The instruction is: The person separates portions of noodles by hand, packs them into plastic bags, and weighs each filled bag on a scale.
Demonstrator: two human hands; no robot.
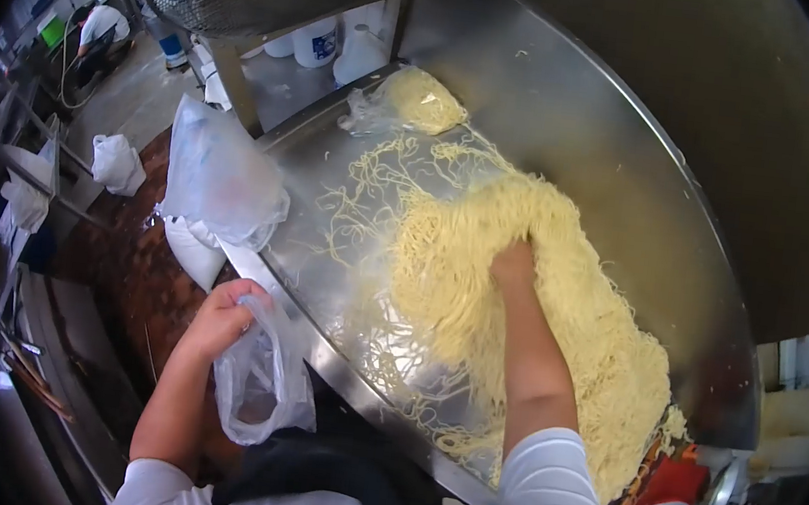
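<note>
One person in a white top (105,24) bent low in the background, at far left. Nearer, some plastic bags (225,179) draped over the near left corner of the steel surface (304,161). Just outside its near edge, the left hand (229,311) had its fingers closed on the rim of a clear bag (263,400) (a thin, crinkled one), whose mouth gaped. By the surface's far left corner sat bagged noodles (428,104), with loose strands (373,175) strewn close by. A big noodle heap (576,310) stretched from the middle of the surface to its right end. The right hand (513,261) was sunk in it, fingers buried; I couldn't tell how open they were or what they grasped.
</note>
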